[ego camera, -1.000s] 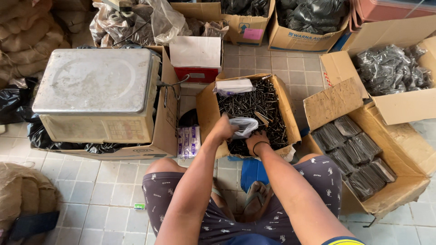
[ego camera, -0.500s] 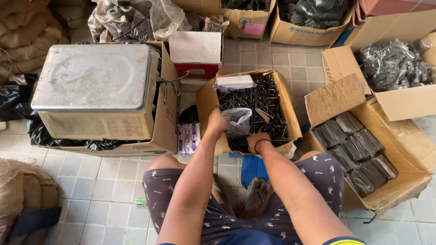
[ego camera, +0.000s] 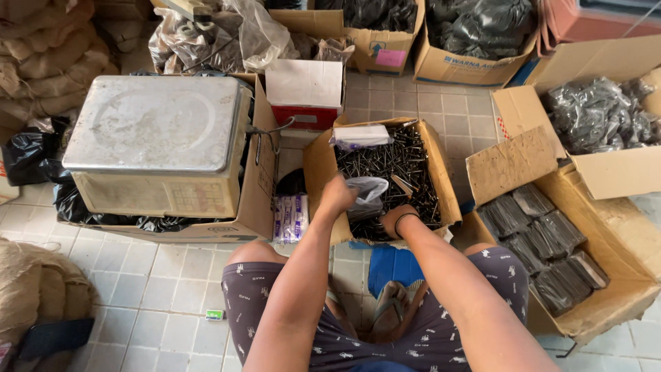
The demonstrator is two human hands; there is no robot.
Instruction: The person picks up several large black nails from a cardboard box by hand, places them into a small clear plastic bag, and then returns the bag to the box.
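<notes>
My left hand (ego camera: 337, 193) holds a small clear plastic bag (ego camera: 366, 195) open over a cardboard box (ego camera: 318, 165) filled with dark nails (ego camera: 392, 162). My right hand (ego camera: 396, 222) reaches down into the nails just below the bag, its fingers buried among them, so whether it grips any is hidden. A stack of clear bags (ego camera: 361, 136) lies on the far edge of the nail box.
A metal platform scale (ego camera: 157, 141) sits on a box to the left. To the right, an open carton holds packed bags of nails (ego camera: 540, 241); another carton (ego camera: 602, 117) holds filled bags. Sacks (ego camera: 41, 55) at far left, tiled floor below.
My left hand has lifted the plastic bag slightly and shifted right over the nails. My right hand has dropped lower into the box.
</notes>
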